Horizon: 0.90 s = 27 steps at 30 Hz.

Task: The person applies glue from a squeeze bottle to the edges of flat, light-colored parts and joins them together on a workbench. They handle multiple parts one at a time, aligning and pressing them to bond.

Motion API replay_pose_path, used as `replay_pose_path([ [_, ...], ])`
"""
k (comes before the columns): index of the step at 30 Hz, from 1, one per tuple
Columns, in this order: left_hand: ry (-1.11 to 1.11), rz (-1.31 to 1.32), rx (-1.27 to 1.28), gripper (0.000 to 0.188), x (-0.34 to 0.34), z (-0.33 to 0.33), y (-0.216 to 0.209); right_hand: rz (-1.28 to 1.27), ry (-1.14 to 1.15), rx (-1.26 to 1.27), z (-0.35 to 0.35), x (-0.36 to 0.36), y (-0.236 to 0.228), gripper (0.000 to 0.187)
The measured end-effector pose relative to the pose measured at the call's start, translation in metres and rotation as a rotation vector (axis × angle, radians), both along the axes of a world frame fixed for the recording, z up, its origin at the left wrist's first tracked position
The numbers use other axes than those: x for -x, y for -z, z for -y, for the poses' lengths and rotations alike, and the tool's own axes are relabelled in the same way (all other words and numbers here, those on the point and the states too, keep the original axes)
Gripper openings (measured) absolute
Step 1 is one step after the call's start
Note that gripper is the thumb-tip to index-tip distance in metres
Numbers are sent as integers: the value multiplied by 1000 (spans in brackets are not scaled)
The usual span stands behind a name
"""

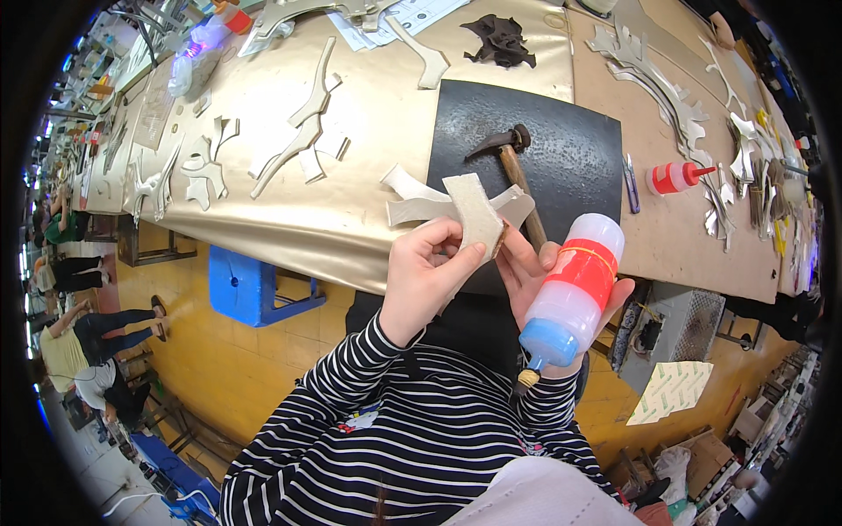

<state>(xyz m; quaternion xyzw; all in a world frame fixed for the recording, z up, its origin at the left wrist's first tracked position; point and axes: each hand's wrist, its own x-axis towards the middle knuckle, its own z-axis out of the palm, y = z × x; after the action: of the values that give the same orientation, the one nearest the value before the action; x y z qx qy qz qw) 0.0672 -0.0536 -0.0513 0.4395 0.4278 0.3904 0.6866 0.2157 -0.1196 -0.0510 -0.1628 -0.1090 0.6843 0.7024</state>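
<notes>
My left hand (424, 272) pinches a pale, flat cut piece of material (474, 210) with several arms, held up over the table's near edge. My right hand (537, 272) touches the same piece with its fingers and grips a squeeze bottle (574, 294) in the palm. The bottle is white with a red band and a blue cap, its brush tip pointing down toward me. A hammer (513, 162) with a wooden handle lies on a black mat (561, 158) just beyond my hands.
Gold sheet (289, 210) covers the table, with several pale cut shapes (303, 131) on it. A second red-and-white bottle (674, 177) and metallic shapes (667, 88) lie at right. A blue stool (250, 285) stands below the table. People sit at far left.
</notes>
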Motion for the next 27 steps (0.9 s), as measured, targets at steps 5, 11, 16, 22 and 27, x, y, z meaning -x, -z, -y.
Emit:
replay_pose_path([
  [5, -19, -70, -33, 10, 2, -2, 3, 87, 33, 47, 5, 3, 5, 87],
  [11, -73, -128, -89, 9, 2, -2, 7, 163, 45, 42, 6, 7, 5, 87],
  [16, -103, -158, -119, 10, 3, -3, 10, 244, 55, 76, 7, 11, 4, 85],
  [22, -125, -251, -185, 11, 4, -6, 11, 254, 35, 73, 7, 14, 6, 84],
  [27, -168, -308, -231, 11, 4, -9, 9, 258, -21, 76, 6, 13, 6, 80],
])
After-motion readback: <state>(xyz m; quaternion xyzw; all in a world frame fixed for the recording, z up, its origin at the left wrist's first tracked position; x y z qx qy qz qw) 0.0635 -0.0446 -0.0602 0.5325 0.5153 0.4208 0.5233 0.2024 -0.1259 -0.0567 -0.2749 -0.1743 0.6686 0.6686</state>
